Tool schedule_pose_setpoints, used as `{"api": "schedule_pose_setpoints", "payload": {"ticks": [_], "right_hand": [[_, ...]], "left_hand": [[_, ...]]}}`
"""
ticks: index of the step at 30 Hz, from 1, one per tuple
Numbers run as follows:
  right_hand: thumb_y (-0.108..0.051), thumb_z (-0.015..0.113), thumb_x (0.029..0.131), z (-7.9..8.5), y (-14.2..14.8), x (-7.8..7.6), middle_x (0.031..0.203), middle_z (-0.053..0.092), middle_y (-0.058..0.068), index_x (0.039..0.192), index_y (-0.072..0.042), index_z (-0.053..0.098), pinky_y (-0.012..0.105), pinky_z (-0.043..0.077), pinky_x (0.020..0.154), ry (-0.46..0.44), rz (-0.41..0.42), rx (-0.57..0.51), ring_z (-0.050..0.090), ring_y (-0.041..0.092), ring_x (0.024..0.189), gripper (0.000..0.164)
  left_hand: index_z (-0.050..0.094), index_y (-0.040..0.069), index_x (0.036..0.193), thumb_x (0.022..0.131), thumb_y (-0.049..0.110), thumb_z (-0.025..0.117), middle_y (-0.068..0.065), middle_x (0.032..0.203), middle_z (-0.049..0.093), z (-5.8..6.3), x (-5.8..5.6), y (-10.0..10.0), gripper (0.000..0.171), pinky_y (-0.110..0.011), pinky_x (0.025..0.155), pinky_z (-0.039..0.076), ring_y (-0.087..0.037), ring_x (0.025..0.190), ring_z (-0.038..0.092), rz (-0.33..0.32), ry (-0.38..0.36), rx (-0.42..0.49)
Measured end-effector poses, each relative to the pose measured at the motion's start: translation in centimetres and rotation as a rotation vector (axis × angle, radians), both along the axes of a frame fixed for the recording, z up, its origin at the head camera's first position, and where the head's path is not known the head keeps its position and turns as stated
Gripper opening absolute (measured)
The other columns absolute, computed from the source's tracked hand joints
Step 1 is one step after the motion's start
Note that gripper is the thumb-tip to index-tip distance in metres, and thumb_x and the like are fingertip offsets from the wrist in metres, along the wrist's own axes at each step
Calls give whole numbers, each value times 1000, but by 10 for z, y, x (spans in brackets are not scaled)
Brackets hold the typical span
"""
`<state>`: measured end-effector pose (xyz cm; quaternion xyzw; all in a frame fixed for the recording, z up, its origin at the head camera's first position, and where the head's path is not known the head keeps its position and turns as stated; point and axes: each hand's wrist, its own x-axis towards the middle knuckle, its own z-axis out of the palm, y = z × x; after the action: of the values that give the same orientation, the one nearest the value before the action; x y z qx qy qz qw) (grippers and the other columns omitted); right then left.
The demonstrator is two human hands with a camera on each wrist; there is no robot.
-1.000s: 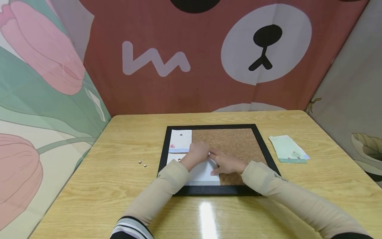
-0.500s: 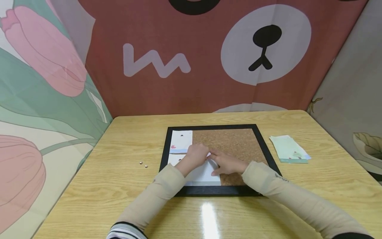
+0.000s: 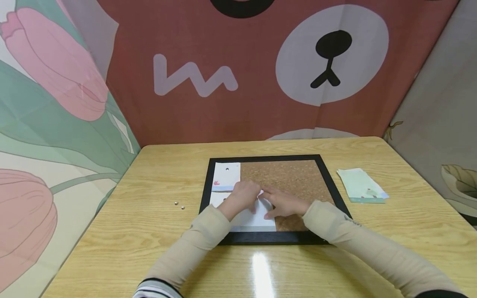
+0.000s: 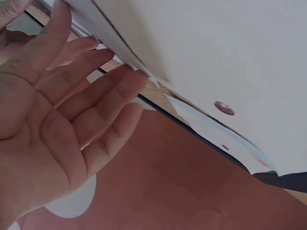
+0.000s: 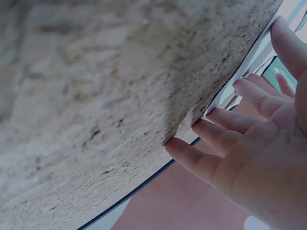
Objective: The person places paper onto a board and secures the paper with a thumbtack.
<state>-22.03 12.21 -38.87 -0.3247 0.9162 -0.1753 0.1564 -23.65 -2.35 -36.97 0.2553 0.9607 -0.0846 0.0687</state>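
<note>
In the head view my left hand (image 3: 244, 195) rests on a white sheet of paper (image 3: 258, 221) at the lower middle of the cork board (image 3: 287, 176). Its fingers are extended, and the thumb stands apart from them. My right hand (image 3: 286, 203) touches the same sheet's right side, with the outer fingertips on the cork in the right wrist view. A small metal thumbtack (image 4: 97, 39) shows by the left index fingertip. To its left, another sheet carries a tack (image 4: 224, 108), partly hidden by my left hand. The upper-left sheet (image 3: 226, 176) bears a tack (image 3: 227, 169).
Two loose metal tacks, one being the left tack (image 3: 176, 203), lie on the wooden table (image 3: 149, 240) left of the board. A small stack of pale green sheets (image 3: 359, 186) lies to the right. The board has a raised black frame (image 3: 272, 238).
My left thumb has come away from the fingers and now shows lower over the sheet. The right hand has stayed in place. The view has shifted slightly.
</note>
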Motion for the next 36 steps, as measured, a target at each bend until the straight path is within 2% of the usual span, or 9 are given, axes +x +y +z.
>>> {"api": "schedule_pose_setpoints", "payload": {"ticks": [4, 8, 13, 20, 24, 28, 36], "right_hand": [[-28, 65, 81, 1, 1, 0, 143, 18, 23, 133, 1, 37, 52, 17, 100, -9, 14, 13, 16, 36, 130, 66], [-29, 64, 82, 1, 2, -1, 143, 14, 23, 136, 0, 33, 52, 15, 100, -33, 24, 24, 13, 37, 130, 69], [-30, 63, 82, 1, 5, -1, 144, 13, 23, 137, 0, 31, 51, 15, 101, -50, 35, 5, 13, 36, 130, 70], [-34, 62, 83, 5, 10, -3, 145, 13, 20, 140, 0, 20, 50, 14, 102, -79, 53, -46, 12, 35, 131, 79], [-30, 64, 82, 8, 11, -6, 143, 21, 19, 138, 0, 27, 50, 18, 101, -55, 64, -79, 19, 35, 129, 73], [-27, 63, 84, 11, 13, -8, 140, 27, 20, 135, 1, 34, 50, 22, 99, -52, 51, -78, 24, 35, 127, 65], [-25, 62, 85, 16, 17, -9, 135, 37, 18, 133, 1, 38, 47, 29, 97, -40, 35, -85, 34, 33, 123, 60]], "left_hand": [[65, 16, 99, 50, 39, 84, 0, 97, 63, 3, 0, 2, 57, -33, 64, 48, -16, 85, 57, -13, -17, -71], [63, 18, 106, 47, 40, 84, 0, 103, 62, 4, 1, 4, 66, -33, 68, 48, -17, 90, 57, -20, -25, -103], [63, 18, 106, 48, 38, 85, 0, 104, 62, 4, 3, 5, 65, -33, 69, 48, -17, 92, 56, -37, -24, -105], [62, 23, 113, 49, 36, 85, 2, 106, 62, 4, 3, 4, 68, -32, 70, 47, -16, 95, 56, -84, -10, -102], [61, 21, 114, 50, 35, 85, 1, 107, 61, 2, 2, 4, 70, -31, 71, 47, -17, 96, 56, -90, 0, -93], [63, 16, 108, 49, 36, 85, 1, 102, 63, 1, 3, 4, 66, -30, 70, 47, -17, 91, 57, -99, 22, -94], [66, 17, 100, 48, 37, 84, 2, 93, 64, 0, 3, 4, 59, -29, 65, 47, -15, 82, 58, -112, 42, -112]]}}
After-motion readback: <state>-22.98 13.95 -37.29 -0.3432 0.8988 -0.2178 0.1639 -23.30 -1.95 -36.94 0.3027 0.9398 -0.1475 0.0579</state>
